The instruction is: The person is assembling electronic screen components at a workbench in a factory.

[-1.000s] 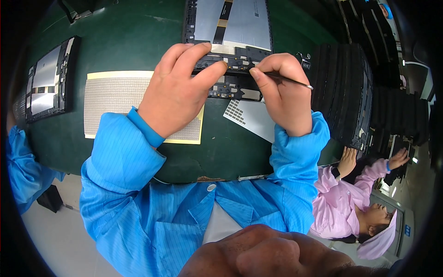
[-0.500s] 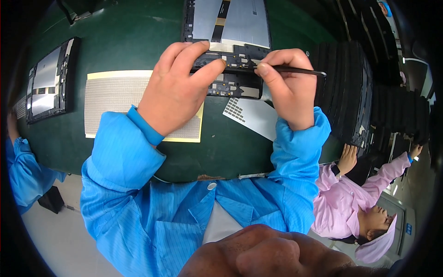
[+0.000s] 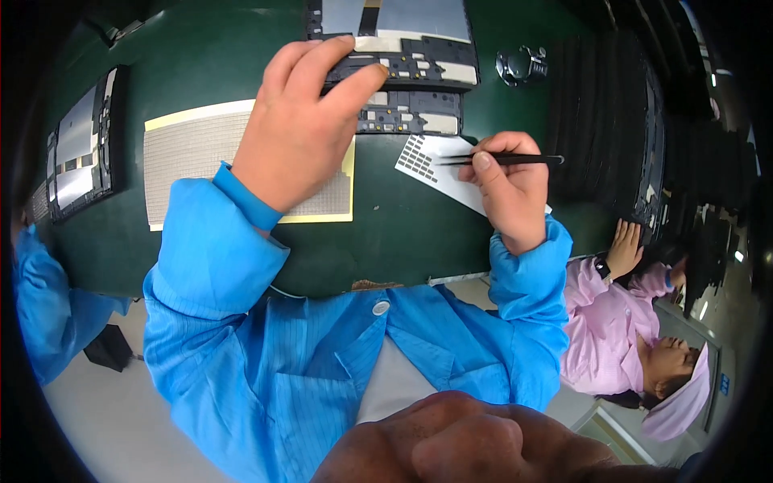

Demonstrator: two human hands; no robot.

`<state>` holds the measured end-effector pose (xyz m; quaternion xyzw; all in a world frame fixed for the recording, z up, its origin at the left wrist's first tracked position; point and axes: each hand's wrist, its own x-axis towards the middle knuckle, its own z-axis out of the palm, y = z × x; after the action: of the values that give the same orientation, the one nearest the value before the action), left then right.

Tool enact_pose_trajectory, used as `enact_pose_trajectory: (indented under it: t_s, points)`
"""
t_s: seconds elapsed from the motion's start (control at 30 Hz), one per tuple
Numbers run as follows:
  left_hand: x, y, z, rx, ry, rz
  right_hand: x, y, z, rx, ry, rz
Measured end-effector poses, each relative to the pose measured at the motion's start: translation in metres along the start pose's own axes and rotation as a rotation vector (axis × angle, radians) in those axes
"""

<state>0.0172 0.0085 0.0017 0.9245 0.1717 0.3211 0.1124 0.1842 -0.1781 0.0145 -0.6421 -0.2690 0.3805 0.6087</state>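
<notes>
The label sheet (image 3: 448, 175) lies before the panel (image 3: 419, 46) on the table (image 3: 403, 241).

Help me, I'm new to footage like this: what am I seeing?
No machine here: someone in a blue jacket is working bare-handed, seen from a camera worn on their head, looking down. The left hand touches a black and silver panel. The right hand holds black tweezers over a white sheet bearing small dark pieces; whether they touch it, I can't tell. Also on the green table: a pale gridded sheet with yellow edges and, at far left, another panel.
</notes>
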Motion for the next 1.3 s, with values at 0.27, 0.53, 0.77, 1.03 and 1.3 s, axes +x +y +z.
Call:
enact_pose_trajectory:
  t_s: [0.27, 0.53, 0.77, 1.03, 1.3]
  points:
    - [-0.001, 0.001, -0.003, 0.029, 0.013, 0.047, 0.003, -0.001, 0.01, -0.031, 0.049, -0.007]
    - [-0.009, 0.005, -0.022, -0.332, -0.209, 0.335, 0.002, 0.006, 0.017, -0.081, -0.015, -0.074]
    - [-0.027, -0.012, -0.054, -0.517, -0.555, -0.024, -0.013, -0.004, 0.031, -0.14, -0.043, -0.173]
    - [-0.027, -0.01, -0.054, -0.479, -0.576, -0.098, 0.002, 0.004, 0.077, 0.003, -0.235, 0.027]
    - [-0.023, -0.012, -0.055, -0.447, -0.575, -0.076, 0.005, 0.004, 0.078, -0.091, -0.255, 0.007]
